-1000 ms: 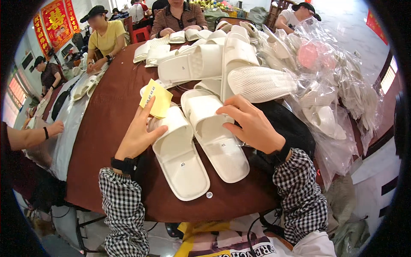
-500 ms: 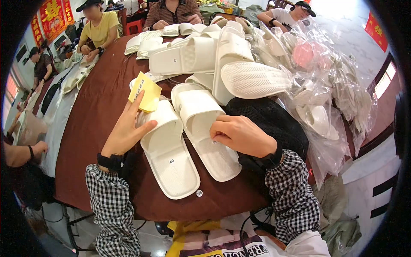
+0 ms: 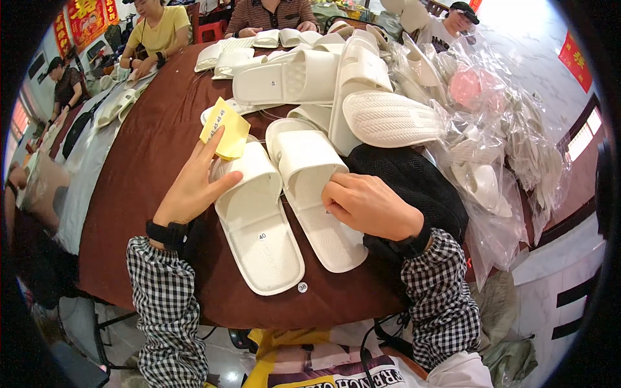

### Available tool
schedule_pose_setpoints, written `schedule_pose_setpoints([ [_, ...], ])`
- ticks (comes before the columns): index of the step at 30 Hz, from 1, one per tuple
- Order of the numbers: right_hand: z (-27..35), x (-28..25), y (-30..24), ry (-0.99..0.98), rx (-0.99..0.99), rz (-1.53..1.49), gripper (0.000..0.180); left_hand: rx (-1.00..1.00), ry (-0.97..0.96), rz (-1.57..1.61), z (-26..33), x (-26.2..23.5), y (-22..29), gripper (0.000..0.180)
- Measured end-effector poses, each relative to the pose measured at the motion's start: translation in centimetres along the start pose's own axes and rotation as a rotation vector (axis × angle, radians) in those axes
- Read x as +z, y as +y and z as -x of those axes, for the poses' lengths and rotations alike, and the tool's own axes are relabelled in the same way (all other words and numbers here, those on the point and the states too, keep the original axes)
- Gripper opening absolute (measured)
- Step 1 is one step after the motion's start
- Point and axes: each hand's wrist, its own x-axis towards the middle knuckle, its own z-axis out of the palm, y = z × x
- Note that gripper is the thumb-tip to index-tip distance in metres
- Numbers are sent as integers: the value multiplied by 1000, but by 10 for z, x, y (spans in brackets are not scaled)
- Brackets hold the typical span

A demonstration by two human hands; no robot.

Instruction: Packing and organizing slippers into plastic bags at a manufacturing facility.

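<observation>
Two off-white slide slippers lie side by side on the brown tablecloth, toes away from me. My left hand (image 3: 187,191) has its fingers closed on a yellow sheet of stickers (image 3: 234,136), beside the strap of the left slipper (image 3: 275,271). A small round sticker (image 3: 262,237) sits on that slipper's insole. My right hand (image 3: 372,207) has its fingers bent and pressed together over the insole of the right slipper (image 3: 343,253), at a round sticker mostly hidden under the fingertips. Another round sticker (image 3: 302,287) is on the cloth near the left slipper's heel.
More slippers (image 3: 284,79) are piled ahead of me, one showing its ribbed sole (image 3: 391,119). A black mesh bag (image 3: 414,184) sits by my right hand. Clear plastic bags (image 3: 482,161) with slippers fill the right side. Other people (image 3: 272,16) sit around the table.
The view has shifted slightly. My left hand and the yellow sheet stay by the left slipper. My right fingertips now cover more of the sticker on the right insole.
</observation>
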Motion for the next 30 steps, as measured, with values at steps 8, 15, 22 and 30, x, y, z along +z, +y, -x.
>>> schedule_pose_setpoints([
  [8,2,-10,3,-76,43,-44,12,-29,-6,12,-2,1,5,80],
  [15,-11,-15,-11,-84,-44,-338,13,-1,17,-9,2,-3,1,83],
  [22,-49,3,-56,-164,-228,-123,12,37,7,11,-1,0,-1,85],
  [30,-62,25,-59,-171,-243,-65,12,81,32,7,1,-1,-8,87],
])
